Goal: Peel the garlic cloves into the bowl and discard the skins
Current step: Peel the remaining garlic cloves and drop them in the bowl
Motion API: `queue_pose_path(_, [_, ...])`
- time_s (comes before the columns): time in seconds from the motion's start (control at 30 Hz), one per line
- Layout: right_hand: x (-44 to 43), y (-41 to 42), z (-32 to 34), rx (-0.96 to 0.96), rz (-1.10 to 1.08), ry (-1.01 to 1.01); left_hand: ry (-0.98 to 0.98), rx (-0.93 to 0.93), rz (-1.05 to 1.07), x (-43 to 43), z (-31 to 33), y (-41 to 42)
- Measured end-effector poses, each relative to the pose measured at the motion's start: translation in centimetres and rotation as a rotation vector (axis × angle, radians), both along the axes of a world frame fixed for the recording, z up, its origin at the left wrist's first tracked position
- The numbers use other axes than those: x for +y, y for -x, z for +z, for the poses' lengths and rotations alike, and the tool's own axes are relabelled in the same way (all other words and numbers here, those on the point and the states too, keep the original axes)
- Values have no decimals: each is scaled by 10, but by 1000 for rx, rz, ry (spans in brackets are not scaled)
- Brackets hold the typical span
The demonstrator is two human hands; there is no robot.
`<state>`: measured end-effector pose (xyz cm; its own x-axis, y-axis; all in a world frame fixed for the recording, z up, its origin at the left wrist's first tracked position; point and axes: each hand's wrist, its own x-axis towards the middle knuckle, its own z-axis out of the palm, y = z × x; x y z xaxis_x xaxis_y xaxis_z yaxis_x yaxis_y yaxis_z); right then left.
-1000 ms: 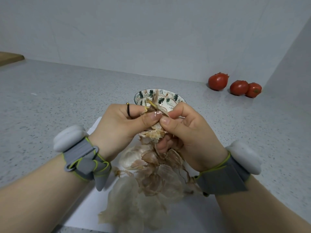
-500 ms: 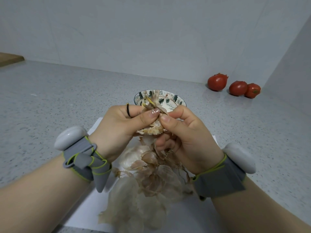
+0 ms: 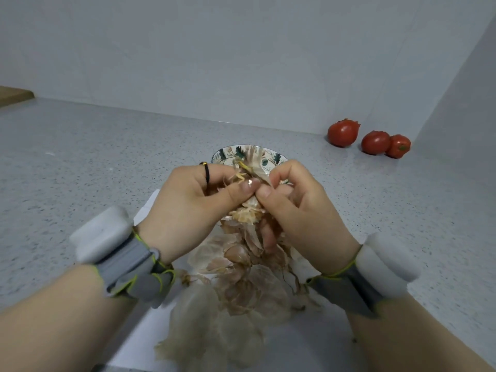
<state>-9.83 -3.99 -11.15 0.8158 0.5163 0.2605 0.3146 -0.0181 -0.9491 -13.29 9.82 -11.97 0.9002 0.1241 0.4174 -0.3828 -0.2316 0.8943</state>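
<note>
Both hands are up over the countertop point(image 3: 80, 170), working one garlic head point(image 3: 248, 214) between them. The left hand point(image 3: 193, 202) has it clamped, thumb on top and fingers curled round the far side, which looks like an anchor so the head can't twist. The right hand point(image 3: 300, 210) goes in narrow: thumb and forefinger pinch the papery skin at the head's tip, the other fingers curled underneath.

The head is held right in front of the bowl point(image 3: 224, 153), mid-counter towards the back edge, probably so a bared clove drops straight in. Loose skins point(image 3: 241, 294) are heaped on a white sheet point(image 3: 134, 336) at the near edge, directly below the hands. That looks deliberate, to catch the scraps for binning. Three tomatoes point(image 3: 343, 132) sit idle in the far right corner.
</note>
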Motion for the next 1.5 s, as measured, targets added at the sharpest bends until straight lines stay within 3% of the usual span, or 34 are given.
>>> queue_pose_path(0.33, [5, -1, -7, -101, -72, 67, -346, 115, 78, -12, 4, 5])
queue_pose_path(0.5, [5, -1, -4, -47, 21, 70, -253, 84, -53, -10, 8, 8])
queue_pose_path(0.7, [14, 9, -4, 198, 76, -232, -198, -2, -61, -15, 7, 7])
queue_pose_path(0.93, [20, 13, -8, 281, 6, -322, -230, -38, 67, -18, 3, 6])
queue_pose_path(1.13, [25, 13, -10, 363, -78, -347, -237, -40, 14, -17, -3, -3])
queue_pose_path(1.23, [22, 8, -10, 344, -70, -282, -201, 43, 9, -16, -3, -7])
queue_pose_path(1.4, [14, -7, -13, -8, -84, 70, -10, 208, -142, -17, 8, 2])
queue_pose_path(1.5, [11, -2, -7, 15, 18, 72, 21, 244, -119, -12, 6, 6])
